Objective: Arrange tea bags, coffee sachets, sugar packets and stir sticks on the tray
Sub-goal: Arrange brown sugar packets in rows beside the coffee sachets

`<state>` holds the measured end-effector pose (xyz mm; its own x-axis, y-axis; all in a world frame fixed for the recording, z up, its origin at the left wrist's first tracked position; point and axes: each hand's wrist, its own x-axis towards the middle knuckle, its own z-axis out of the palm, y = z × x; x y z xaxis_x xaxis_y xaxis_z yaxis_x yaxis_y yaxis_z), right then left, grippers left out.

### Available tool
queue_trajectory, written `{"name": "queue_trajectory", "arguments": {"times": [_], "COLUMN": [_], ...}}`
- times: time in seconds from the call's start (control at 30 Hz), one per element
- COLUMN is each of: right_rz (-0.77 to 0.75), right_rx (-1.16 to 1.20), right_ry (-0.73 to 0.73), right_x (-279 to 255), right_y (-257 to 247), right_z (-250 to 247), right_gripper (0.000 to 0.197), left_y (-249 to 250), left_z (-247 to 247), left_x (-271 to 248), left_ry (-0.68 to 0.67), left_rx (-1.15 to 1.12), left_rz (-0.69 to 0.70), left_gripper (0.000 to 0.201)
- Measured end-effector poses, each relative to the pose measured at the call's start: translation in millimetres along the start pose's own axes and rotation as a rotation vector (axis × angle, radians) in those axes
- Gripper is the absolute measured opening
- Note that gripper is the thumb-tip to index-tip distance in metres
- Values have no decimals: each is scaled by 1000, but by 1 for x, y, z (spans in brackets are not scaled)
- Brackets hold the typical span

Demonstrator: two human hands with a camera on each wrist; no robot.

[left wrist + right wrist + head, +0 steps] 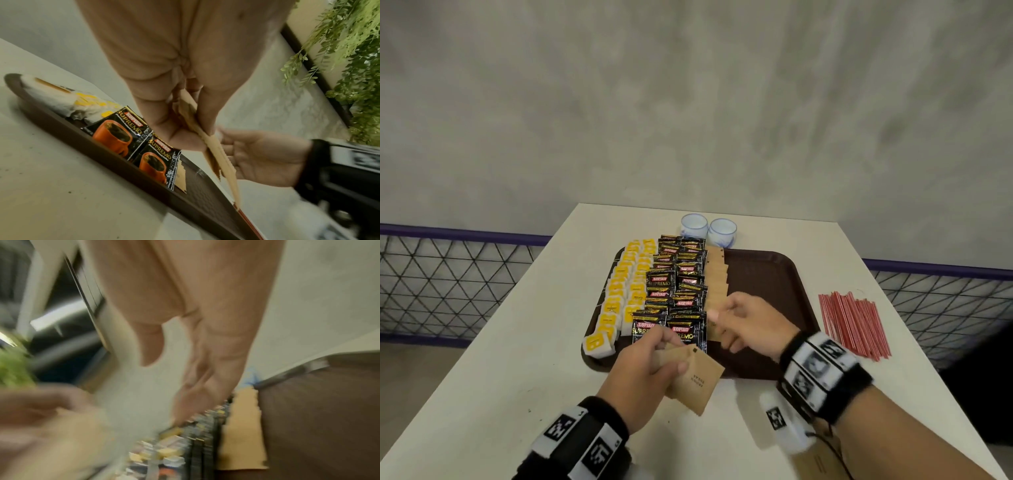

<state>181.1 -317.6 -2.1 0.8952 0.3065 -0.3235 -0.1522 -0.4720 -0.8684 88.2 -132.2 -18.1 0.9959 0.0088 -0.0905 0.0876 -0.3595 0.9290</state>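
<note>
Head view shows tea bags (619, 291) and coffee sachets (676, 291) rowed on the tray (774, 274), sugar packets (717, 274) part-laid, left hand (643, 370) gripping spare packets (698, 380), right hand (750, 322) loosely curled, empty, stir sticks (854, 325) still on the worktop (517, 342).

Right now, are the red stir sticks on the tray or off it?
Off. The stir sticks lie in a bundle on the table, right of the tray.
</note>
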Motion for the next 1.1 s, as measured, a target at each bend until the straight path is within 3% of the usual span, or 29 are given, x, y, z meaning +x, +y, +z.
{"name": "queue_trajectory", "arguments": {"times": [0.07, 0.1, 0.23, 0.4, 0.6, 0.8, 1.1], "right_rz": [-54, -91, -128, -73, -51, 51, 31], "right_rx": [90, 79, 20, -78, -305, -355, -380], "right_ry": [-211, -242, -114, -175, 183, 184, 265], "right_x": [-30, -41, -50, -55, -5, 62, 85], "right_y": [-8, -9, 4, 5, 5, 12, 18], "right_z": [2, 2, 2, -13, -50, -19, -3], "right_gripper": [11, 11, 28, 28, 26, 30, 33], "left_y": [1, 1, 3, 1, -4, -3, -9], "left_z": [1, 1, 5, -1, -13, -8, -15], "left_x": [3, 5, 5, 2, -8, -10, -8], "left_ry": [-3, -11, -51, -31, 19, 38, 39], "left_rx": [-35, -47, -83, -142, -175, -137, -102], "left_rz": [1, 6, 25, 9, -22, -64, -87], "left_gripper": [22, 23, 22, 22, 18, 17, 18]}}
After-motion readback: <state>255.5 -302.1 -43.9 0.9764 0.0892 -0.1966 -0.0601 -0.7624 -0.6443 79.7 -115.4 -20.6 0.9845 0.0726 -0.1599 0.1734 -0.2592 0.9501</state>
